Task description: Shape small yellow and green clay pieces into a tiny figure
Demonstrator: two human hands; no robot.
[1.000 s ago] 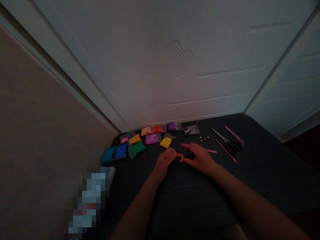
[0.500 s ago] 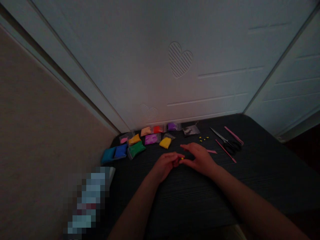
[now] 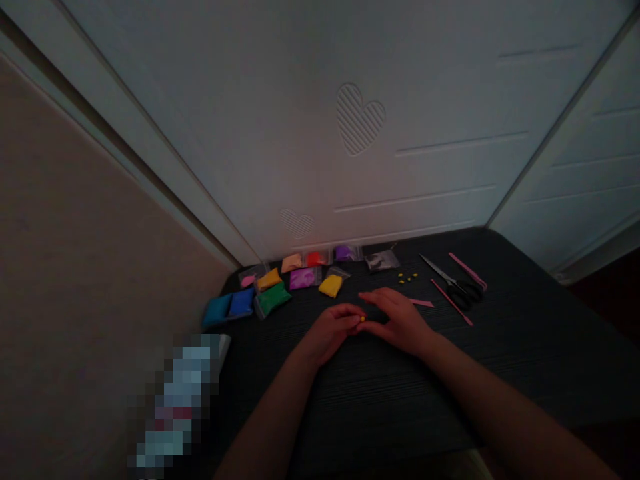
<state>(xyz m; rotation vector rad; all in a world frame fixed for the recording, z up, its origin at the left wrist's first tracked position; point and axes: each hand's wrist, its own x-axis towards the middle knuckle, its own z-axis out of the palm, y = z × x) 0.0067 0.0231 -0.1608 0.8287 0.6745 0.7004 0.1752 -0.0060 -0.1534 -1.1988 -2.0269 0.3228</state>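
A tiny yellow ball of modelling clay sits at the fingertips of my left hand, whose thumb and fingers are closed around it. My right hand is open beside it, its thumb tip at the ball and its fingers spread above. Several small yellow clay bits lie on the dark table just beyond my right hand. Behind my left hand rests a bag of yellow clay. A pink flat tool is partly hidden by my right hand.
Bags of coloured clay, among them a green bag and a blue bag, spread along the table's back left. Black-handled scissors, a thin pink tool and a pink strip-like tool lie at right. A white panel rises behind.
My left thumb and fingers have closed more around the yellow ball, which has shifted slightly left. My right hand has barely moved.
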